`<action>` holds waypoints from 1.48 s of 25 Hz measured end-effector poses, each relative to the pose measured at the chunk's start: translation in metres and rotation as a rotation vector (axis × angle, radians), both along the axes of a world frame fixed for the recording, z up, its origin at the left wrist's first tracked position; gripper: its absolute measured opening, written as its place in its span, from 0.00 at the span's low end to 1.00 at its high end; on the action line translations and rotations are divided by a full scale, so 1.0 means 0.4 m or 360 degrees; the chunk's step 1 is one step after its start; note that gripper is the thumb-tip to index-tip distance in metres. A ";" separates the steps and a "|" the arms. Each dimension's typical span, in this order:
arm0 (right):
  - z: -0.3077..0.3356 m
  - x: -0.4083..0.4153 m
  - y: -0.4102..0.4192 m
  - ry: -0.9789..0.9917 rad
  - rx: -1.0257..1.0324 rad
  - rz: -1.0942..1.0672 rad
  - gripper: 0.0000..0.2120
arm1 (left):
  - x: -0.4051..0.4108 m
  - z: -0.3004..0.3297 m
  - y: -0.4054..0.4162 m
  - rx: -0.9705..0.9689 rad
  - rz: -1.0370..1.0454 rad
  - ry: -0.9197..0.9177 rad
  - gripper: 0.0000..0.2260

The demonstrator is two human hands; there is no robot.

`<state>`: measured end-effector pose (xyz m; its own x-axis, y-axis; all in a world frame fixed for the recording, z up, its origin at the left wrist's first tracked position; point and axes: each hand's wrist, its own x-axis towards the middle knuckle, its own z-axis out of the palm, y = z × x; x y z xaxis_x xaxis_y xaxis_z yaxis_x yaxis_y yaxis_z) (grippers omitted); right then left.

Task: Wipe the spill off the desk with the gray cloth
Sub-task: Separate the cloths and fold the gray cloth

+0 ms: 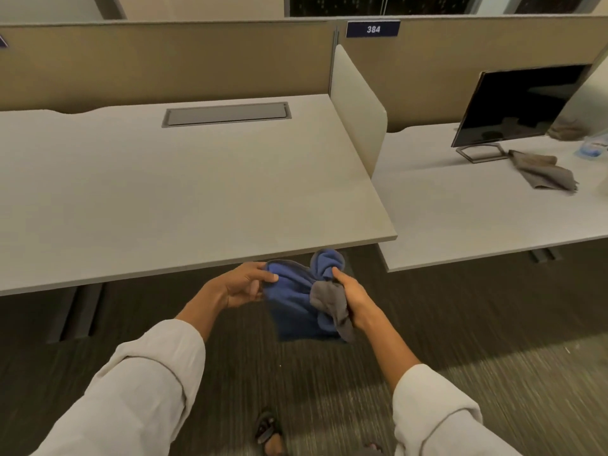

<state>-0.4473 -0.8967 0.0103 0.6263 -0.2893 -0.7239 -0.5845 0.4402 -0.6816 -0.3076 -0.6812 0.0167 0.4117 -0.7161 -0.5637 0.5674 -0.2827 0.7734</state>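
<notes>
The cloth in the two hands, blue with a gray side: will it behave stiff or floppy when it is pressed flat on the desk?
Probably floppy: the cloth sags and bunches between the left hand and the right hand. It looks light, since fingertip pinches carry it. Its fuzzy surface would likely drag rather than slide on the smooth desk.

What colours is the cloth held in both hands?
Blue on one face, gray on the other: cloth, head view.

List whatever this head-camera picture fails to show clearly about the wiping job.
- Spill: none can be made out on the near desk; possibly too faint.
- Cloth in both hands: bunched, lower part motion-blurred.
- Bottle on the right desk: blurred, near the frame edge.
</notes>
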 end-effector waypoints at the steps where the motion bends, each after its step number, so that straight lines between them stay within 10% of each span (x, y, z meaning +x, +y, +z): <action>1: -0.007 0.012 0.016 0.0002 0.0002 -0.0072 0.18 | 0.008 0.002 0.019 -0.0024 0.0050 -0.0015 0.20; 14: -0.016 0.096 0.130 -0.0327 -0.1026 -0.0194 0.16 | 0.046 -0.028 0.165 0.0280 0.0612 -0.0474 0.20; 25: -0.061 0.069 0.277 -0.1050 -0.1634 0.0960 0.22 | 0.022 0.019 0.126 0.0206 0.0194 -0.0355 0.18; 37: -0.060 0.044 0.358 -0.0855 -0.1781 0.1139 0.29 | 0.044 0.062 0.131 0.0414 -0.0329 -0.0496 0.10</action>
<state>-0.4297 -0.7535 -0.0138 0.9981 -0.0501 0.0369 -0.0122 -0.7399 -0.6726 -0.2900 -0.6290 0.0414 0.4533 -0.6519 -0.6079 0.2301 -0.5733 0.7864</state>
